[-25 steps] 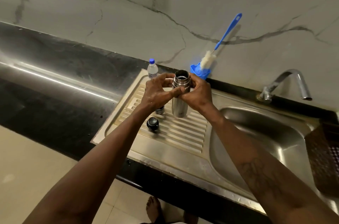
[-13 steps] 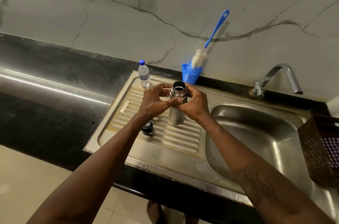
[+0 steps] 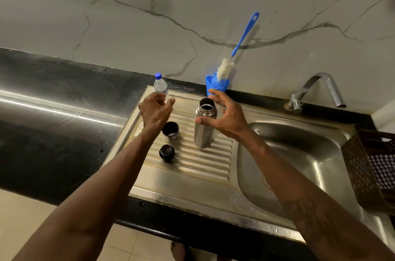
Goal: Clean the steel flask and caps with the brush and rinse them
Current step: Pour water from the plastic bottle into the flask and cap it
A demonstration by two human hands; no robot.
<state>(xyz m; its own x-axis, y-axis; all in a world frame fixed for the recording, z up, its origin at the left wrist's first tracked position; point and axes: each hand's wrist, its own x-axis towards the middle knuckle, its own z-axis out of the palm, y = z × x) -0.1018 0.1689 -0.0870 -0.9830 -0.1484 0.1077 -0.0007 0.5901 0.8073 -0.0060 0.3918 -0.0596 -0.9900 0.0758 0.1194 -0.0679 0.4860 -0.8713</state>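
Steel flask [image 3: 203, 130] upright and uncapped on the drainboard [image 3: 192, 177]. Steel cup cap [image 3: 170, 130] stands mouth-up just to its left, and the black stopper [image 3: 166, 152] lies nearer us. Brush [image 3: 224, 69] sits unused, head down in the blue holder [image 3: 215, 86] against the wall.

Right hand [image 3: 229, 115] is spread in a wide C around the flask neck, not clasped; the thumb crosses the front of the body. Left hand [image 3: 157, 109] is loosely curled at the foot of the water bottle [image 3: 160, 86].

Risks as we judge them:
- The flask is tall and narrow on a ribbed surface. A brush of the thumb or a careless withdrawal could tip it towards the sink basin [image 3: 299, 154] or onto the cap
- The cup cap sits right beside the left wrist. A sideways sweep of the forearm could knock it over, or send the stopper rolling off the front edge
- A reach past the flask for the brush could catch its open rim

Hard to make out:
- The bottle's lower half is hidden behind the left fingers, so we cannot tell whether they grip it or only hover
- We cannot tell whether the right thumb touches the steel
- The flask interior is dark, contents unknown
- The basket [image 3: 367, 164] at far right is cut off
- No water visible at the tap [image 3: 316, 89]
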